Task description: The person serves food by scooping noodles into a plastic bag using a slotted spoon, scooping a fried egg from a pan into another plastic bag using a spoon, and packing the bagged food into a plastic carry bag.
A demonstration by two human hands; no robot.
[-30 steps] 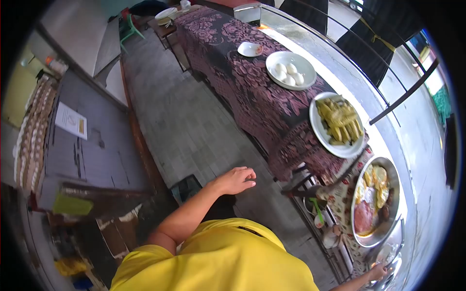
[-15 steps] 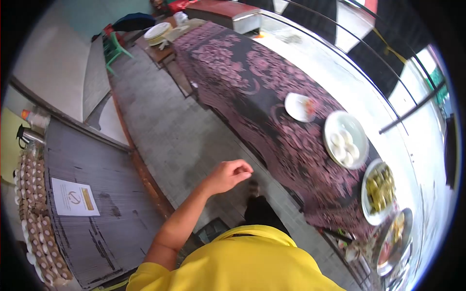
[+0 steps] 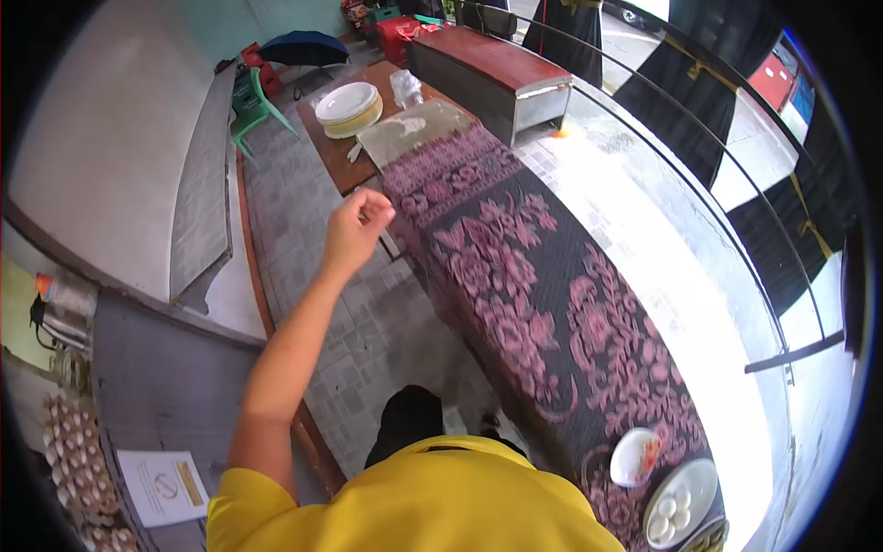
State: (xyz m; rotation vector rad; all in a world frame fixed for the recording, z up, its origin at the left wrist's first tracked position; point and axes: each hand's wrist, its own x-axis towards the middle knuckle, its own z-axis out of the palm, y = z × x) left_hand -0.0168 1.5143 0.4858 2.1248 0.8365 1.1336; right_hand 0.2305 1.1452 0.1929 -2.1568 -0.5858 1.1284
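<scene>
My left hand (image 3: 357,232) is raised in front of me with its fingers curled together, beside the near edge of the patterned cloth (image 3: 497,285). Nothing shows in its fingers. My right hand is outside the view. Past my left hand, a stack of plates (image 3: 349,109) and a plastic bag (image 3: 406,88) rest on a brown table (image 3: 326,152). On the cloth at the lower right are a small white dish (image 3: 635,457) with red bits and a bowl of white eggs (image 3: 682,504). The green food beyond them is partly cut off.
A red-topped bench (image 3: 487,57) stands behind the cloth's far end. A green chair (image 3: 261,115) and a dark umbrella (image 3: 304,49) are at the back left. Egg trays (image 3: 81,455) line the lower left. Metal railings curve along the right.
The view has moved forward along the cloth, so the dishes have shifted to the lower right. My left hand has risen, its fingers more curled. My right hand, seen earlier at the metal tray, has left view.
</scene>
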